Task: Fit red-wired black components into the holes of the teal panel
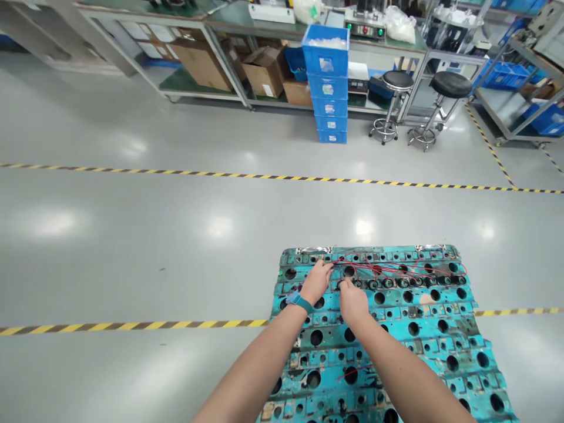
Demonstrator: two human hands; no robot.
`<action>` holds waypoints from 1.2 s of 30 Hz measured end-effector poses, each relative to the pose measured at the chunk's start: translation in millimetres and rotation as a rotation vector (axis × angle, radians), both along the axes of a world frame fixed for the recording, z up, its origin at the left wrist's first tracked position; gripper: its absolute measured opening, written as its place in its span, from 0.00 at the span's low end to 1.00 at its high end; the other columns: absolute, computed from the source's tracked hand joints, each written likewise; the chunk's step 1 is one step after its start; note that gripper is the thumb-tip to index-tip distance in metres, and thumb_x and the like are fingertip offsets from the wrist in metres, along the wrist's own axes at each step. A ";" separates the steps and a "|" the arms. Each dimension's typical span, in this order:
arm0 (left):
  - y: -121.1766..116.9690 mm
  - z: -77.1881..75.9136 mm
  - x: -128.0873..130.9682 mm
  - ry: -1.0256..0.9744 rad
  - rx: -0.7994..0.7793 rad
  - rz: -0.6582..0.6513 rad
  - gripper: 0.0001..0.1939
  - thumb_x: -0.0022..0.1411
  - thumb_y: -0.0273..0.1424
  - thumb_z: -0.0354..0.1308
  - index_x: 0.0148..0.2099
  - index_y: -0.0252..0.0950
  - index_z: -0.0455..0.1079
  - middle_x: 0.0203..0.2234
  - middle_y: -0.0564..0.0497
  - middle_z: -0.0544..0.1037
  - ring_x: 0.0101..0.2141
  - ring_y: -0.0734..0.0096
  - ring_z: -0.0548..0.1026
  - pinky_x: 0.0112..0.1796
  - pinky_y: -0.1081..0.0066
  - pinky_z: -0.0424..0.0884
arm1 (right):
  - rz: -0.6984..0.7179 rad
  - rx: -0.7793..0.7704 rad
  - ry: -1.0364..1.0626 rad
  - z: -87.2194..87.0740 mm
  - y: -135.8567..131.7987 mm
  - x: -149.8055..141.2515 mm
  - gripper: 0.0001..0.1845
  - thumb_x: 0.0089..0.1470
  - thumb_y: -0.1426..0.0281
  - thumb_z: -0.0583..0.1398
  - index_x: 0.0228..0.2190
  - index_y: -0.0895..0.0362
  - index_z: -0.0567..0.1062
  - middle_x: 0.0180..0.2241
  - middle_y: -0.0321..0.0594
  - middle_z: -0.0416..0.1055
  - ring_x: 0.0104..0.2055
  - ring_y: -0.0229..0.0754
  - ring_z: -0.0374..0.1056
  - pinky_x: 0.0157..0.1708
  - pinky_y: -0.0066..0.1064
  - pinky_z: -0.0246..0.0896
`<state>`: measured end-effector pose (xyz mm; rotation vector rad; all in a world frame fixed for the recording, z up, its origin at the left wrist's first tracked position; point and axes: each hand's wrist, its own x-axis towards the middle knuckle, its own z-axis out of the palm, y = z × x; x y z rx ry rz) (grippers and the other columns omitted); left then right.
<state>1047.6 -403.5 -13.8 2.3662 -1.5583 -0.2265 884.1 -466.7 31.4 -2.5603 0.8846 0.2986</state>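
Note:
A worn turquoise board (379, 317) full of round holes lies in front of me. Along its far part runs a row of small black round parts (388, 283). Thin red wires (379, 269) spread from these parts across the board. My left hand (316, 282), a teal band on its wrist, pinches the bunched left end of the wires. Beside it, my right hand (353, 301) is closed at the left end of the black row, thumb and fingertips together; what they grip is mostly hidden. A single loose red wire (355, 372) rests nearer to me.
Two metal handles (314, 251) are on the board's far edge. Beyond the yellow-black floor tape (247, 175) stand stacked blue crates (328, 88), two black stools (398, 80) and a long workbench (185, 14) with cardboard boxes (264, 70) beneath. A metal cart stands at far right.

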 end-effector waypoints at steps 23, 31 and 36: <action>-1.9 42.5 30.2 -0.055 0.101 -0.035 0.22 0.69 0.37 0.48 0.56 0.29 0.74 0.48 0.39 0.74 0.51 0.50 0.69 0.57 0.54 0.63 | -0.265 0.051 -0.236 -33.1 29.5 -394.5 0.21 0.62 0.71 0.54 0.54 0.54 0.74 0.58 0.49 0.66 0.61 0.50 0.63 0.62 0.51 0.61; -2.2 21.8 12.8 0.008 0.219 0.002 0.13 0.68 0.30 0.50 0.41 0.31 0.75 0.38 0.40 0.75 0.42 0.56 0.74 0.45 0.63 0.69 | -0.222 0.294 0.099 -47.0 35.2 -356.9 0.28 0.61 0.76 0.47 0.57 0.59 0.73 0.63 0.53 0.60 0.64 0.54 0.59 0.64 0.44 0.54; -21.2 15.0 1.9 0.089 0.102 0.030 0.12 0.68 0.29 0.50 0.43 0.31 0.74 0.39 0.42 0.77 0.42 0.59 0.74 0.48 0.64 0.67 | -0.239 0.373 0.001 -39.9 24.6 -349.9 0.17 0.58 0.75 0.49 0.43 0.60 0.74 0.51 0.50 0.67 0.53 0.49 0.64 0.55 0.41 0.59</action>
